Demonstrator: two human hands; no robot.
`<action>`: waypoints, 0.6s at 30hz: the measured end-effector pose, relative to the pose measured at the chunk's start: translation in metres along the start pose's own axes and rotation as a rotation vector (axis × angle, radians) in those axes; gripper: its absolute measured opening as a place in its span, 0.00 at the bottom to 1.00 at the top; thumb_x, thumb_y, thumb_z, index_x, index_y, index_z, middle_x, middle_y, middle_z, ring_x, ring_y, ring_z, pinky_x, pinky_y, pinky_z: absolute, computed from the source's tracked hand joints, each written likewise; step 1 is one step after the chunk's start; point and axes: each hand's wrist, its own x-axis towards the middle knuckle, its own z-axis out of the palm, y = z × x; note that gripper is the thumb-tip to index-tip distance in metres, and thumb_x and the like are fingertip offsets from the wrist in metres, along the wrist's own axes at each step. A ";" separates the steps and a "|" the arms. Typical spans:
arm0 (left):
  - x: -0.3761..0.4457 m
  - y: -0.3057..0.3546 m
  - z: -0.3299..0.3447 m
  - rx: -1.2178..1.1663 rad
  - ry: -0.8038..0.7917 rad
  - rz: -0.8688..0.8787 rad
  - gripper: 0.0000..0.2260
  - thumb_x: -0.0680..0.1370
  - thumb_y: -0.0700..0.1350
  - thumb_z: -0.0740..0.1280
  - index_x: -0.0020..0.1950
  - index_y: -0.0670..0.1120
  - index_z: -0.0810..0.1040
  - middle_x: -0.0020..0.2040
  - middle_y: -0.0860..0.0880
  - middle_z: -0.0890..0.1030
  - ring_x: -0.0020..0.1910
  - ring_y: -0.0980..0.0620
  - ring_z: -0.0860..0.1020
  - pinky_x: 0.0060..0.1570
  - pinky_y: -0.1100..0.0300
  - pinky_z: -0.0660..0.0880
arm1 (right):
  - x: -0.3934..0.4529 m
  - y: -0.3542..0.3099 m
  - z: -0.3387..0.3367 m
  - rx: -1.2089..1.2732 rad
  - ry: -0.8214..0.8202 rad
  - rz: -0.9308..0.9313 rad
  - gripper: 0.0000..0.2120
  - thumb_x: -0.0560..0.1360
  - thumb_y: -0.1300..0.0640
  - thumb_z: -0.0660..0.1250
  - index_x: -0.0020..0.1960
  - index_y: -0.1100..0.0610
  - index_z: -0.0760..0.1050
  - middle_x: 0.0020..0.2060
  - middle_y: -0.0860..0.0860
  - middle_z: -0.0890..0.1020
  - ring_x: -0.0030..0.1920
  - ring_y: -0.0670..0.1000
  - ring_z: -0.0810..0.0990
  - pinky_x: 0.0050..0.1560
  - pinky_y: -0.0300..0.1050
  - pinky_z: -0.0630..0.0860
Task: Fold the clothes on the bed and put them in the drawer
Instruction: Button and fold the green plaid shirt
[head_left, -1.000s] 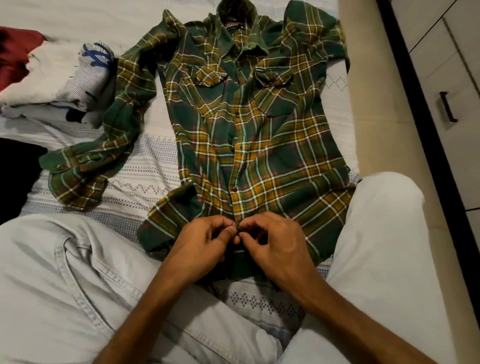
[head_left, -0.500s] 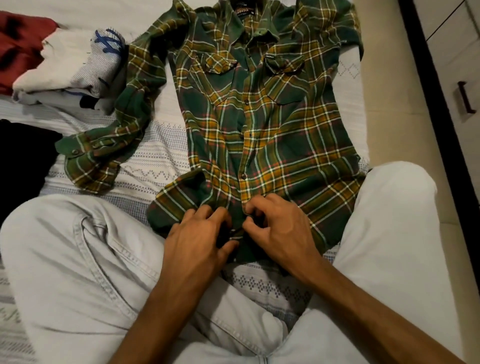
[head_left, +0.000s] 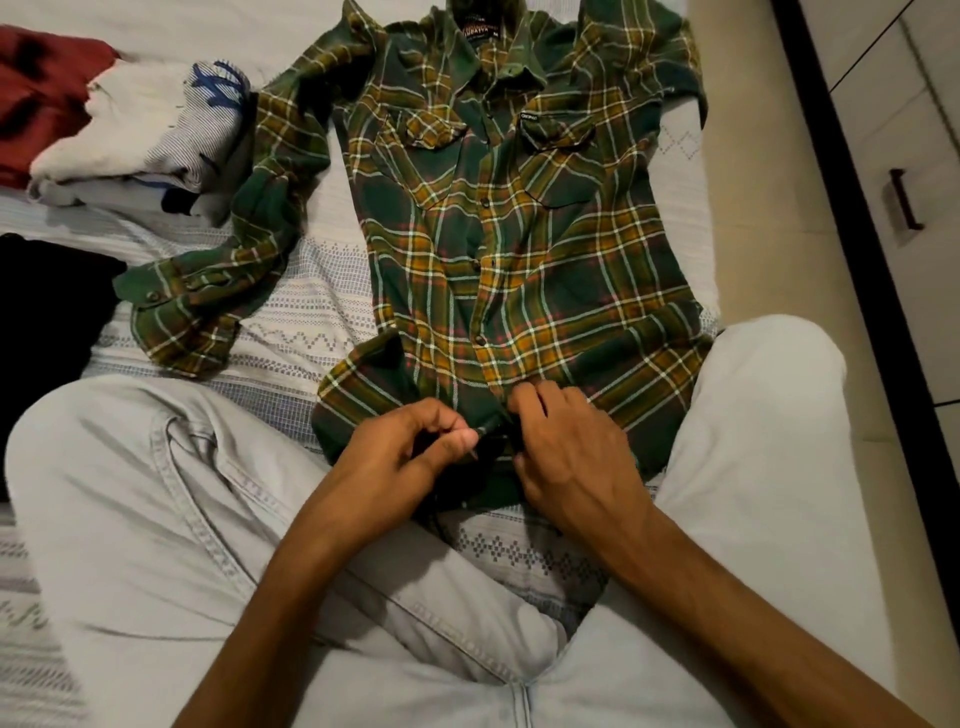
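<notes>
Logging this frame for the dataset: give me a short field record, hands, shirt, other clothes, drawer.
left hand: left hand pinches the placket near the hem
right hand: right hand grips the opposite placket edge, fingers curled
shirt: green plaid shirt lies flat, front up, on the bed; one sleeve bent out toward the pile
other clothes: white striped pile, red garment, black garment
drawer: drawer handle beside the bed; drawer front closed

Left hand (head_left: 415, 447) and right hand (head_left: 566, 457) meet, fingers curled, pinching.
</notes>
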 end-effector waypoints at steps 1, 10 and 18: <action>0.000 0.000 0.002 0.037 -0.005 0.018 0.05 0.82 0.51 0.69 0.49 0.53 0.82 0.43 0.54 0.84 0.45 0.54 0.81 0.47 0.55 0.78 | -0.003 0.002 -0.002 -0.043 -0.038 0.036 0.22 0.79 0.52 0.71 0.70 0.52 0.68 0.62 0.53 0.76 0.59 0.55 0.76 0.56 0.51 0.76; -0.017 -0.002 0.007 0.854 0.078 0.011 0.22 0.73 0.61 0.72 0.60 0.56 0.67 0.57 0.54 0.72 0.57 0.48 0.70 0.55 0.50 0.67 | -0.061 0.009 -0.013 0.014 0.190 -0.032 0.22 0.61 0.62 0.86 0.52 0.66 0.86 0.39 0.61 0.86 0.33 0.60 0.85 0.33 0.53 0.84; -0.027 0.005 -0.005 0.967 0.110 -0.098 0.22 0.78 0.41 0.66 0.68 0.51 0.61 0.61 0.47 0.73 0.58 0.42 0.75 0.51 0.46 0.75 | -0.089 0.021 -0.024 -0.039 0.251 -0.222 0.21 0.69 0.56 0.80 0.59 0.63 0.84 0.41 0.58 0.86 0.34 0.56 0.84 0.34 0.49 0.85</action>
